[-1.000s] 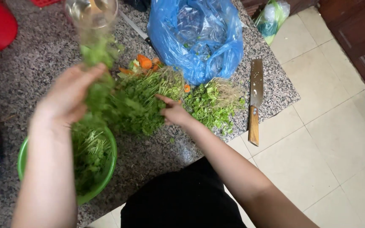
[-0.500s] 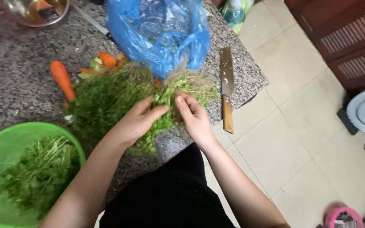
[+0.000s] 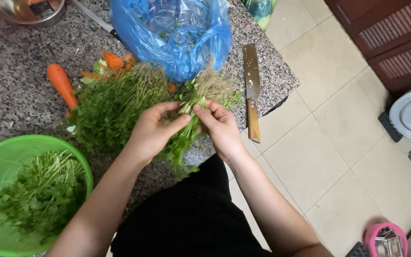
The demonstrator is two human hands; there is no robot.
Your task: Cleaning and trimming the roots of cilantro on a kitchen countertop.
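Blue bag [image 3: 177,35] (crumpled) behind herb bunch [image 3: 189,126]; both hands' fingers [image 3: 179,123] pinch it.

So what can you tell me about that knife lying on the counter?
The knife has a broad, flat, rectangular metal blade, dull and flecked with bits of green, and a plain brown handle that looks wooden. It lies flat on the speckled stone counter near its right edge, blade pointing away from the person, handle tip reaching past the edge. It sits beside the blue plastic bag. Neither hand touches it.
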